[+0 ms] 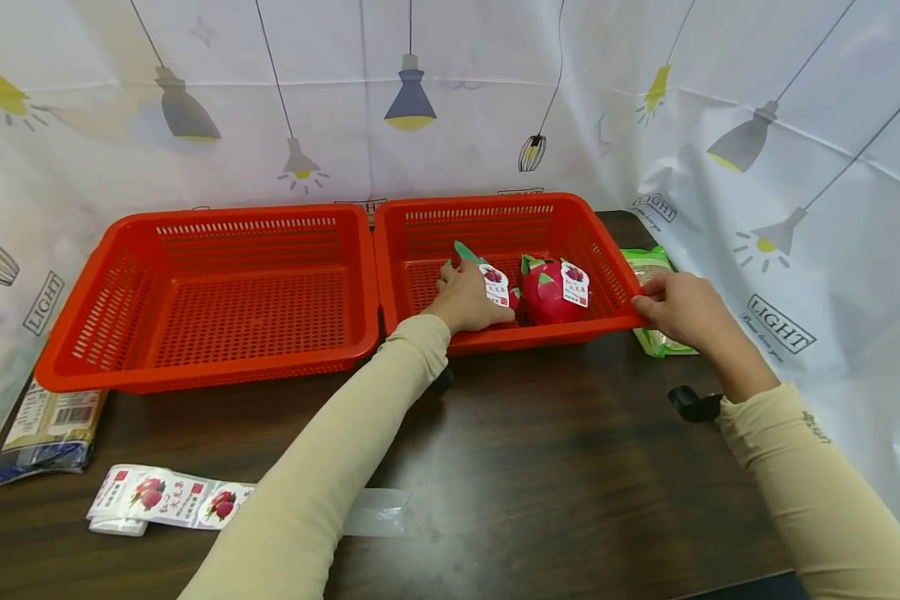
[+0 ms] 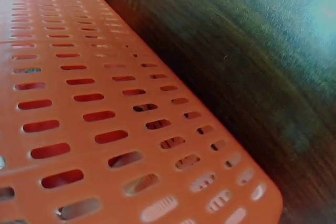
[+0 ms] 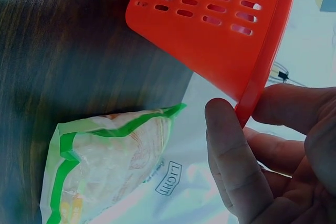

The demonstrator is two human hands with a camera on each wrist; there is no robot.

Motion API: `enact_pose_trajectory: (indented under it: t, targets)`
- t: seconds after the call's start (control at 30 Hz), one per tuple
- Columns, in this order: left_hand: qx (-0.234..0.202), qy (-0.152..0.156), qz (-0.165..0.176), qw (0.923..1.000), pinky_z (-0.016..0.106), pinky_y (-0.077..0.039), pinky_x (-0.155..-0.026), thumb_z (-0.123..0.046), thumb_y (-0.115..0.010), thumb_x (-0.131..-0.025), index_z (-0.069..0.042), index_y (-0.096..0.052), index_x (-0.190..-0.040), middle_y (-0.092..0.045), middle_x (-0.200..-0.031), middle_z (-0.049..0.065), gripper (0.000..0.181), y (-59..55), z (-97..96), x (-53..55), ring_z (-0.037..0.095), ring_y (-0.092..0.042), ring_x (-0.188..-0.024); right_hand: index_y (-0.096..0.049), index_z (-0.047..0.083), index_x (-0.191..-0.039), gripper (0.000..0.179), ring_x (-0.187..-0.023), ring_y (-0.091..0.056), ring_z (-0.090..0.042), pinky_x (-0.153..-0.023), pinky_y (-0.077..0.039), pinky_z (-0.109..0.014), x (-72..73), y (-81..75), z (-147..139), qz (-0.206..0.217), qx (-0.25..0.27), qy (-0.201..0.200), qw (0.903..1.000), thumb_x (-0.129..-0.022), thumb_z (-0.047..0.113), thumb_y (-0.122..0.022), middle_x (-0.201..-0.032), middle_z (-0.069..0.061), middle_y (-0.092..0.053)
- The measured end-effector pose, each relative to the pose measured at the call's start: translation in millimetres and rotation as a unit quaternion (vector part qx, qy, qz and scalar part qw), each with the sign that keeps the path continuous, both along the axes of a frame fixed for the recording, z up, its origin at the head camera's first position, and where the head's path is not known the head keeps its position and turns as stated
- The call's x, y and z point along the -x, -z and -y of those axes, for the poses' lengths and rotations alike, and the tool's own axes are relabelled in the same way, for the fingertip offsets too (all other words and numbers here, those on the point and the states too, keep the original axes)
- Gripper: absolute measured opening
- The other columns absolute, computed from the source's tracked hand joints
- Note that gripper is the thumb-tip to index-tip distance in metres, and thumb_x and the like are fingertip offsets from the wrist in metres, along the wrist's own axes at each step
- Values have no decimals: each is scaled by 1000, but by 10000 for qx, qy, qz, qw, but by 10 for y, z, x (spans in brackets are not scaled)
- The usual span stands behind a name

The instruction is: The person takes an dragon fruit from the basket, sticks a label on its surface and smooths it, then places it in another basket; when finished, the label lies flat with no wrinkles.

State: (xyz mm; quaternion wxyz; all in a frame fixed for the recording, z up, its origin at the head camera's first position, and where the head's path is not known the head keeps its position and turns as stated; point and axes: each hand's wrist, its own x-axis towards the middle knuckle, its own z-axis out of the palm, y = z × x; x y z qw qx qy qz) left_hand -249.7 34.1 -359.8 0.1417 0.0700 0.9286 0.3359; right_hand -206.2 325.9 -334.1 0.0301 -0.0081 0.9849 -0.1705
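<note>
A red plastic basket (image 1: 495,337) on the right contains two dragon fruits with white stickers. My left hand (image 1: 471,298) reaches over its front wall and grips the left dragon fruit (image 1: 497,285), covering much of it. The other dragon fruit (image 1: 549,293) lies just right of it, its label facing up. With thumb and fingers, my right hand (image 1: 678,308) pinches the basket's front right corner; the right wrist view shows the thumb and fingers on either side of the rim (image 3: 252,95). The left wrist view shows mostly the basket's slotted wall (image 2: 100,114), with that hand hidden.
Left of it stands a second red basket (image 1: 251,317) with nothing in it. A strip of printed labels (image 1: 168,497) lies on the dark table (image 1: 540,467). A green-edged packet (image 3: 115,156) rests beyond my right hand, and another packet (image 1: 56,425) sits at the left.
</note>
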Motion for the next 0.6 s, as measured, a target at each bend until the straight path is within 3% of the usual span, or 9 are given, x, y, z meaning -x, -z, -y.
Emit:
enact_pose_trajectory:
  t: [0.17, 0.3, 0.47, 0.6]
  targets:
    - [332, 99, 17, 9994, 50, -41, -116, -48, -80, -83, 0, -22, -156, -21, -160, 26, 104, -8, -4, -7, 42, -32, -145, -66, -12, -116, 36, -69, -59, -24, -56, -47, -31, 1, 34, -3, 49, 72, -13, 10000, -99, 20, -59, -91, -26, -71]
    - [420, 155, -44, 9990, 52, -40, -117, -51, -80, -82, -2, -23, -156, -22, -162, 24, 106, 3, 34, 7, 43, -33, -145, -64, -11, -121, 38, -66, -68, -19, -54, -48, -29, -1, 62, -22, 130, 360, 6, 9993, -102, 22, -57, -93, -26, -72]
    - [171, 232, 18, 9996, 54, -40, -116, -49, -81, -81, -4, -26, -155, -25, -161, 23, 102, 21, 130, 19, 43, -38, -142, -62, -9, -125, 42, -66, -74, -21, -54, -50, -29, -45, 104, -43, 152, 530, 0, 9985, -104, 27, -52, -101, -29, -72]
    - [-212, 479, 204, 9984, 49, -48, -110, -46, -80, -84, -5, -24, -155, -31, -153, 21, 99, 2, 192, -18, 36, -47, -133, -64, -7, -122, 49, -66, -68, -23, -55, -47, -31, -176, 95, -69, -383, 303, 88, 9988, -105, 36, -50, -100, -27, -71]
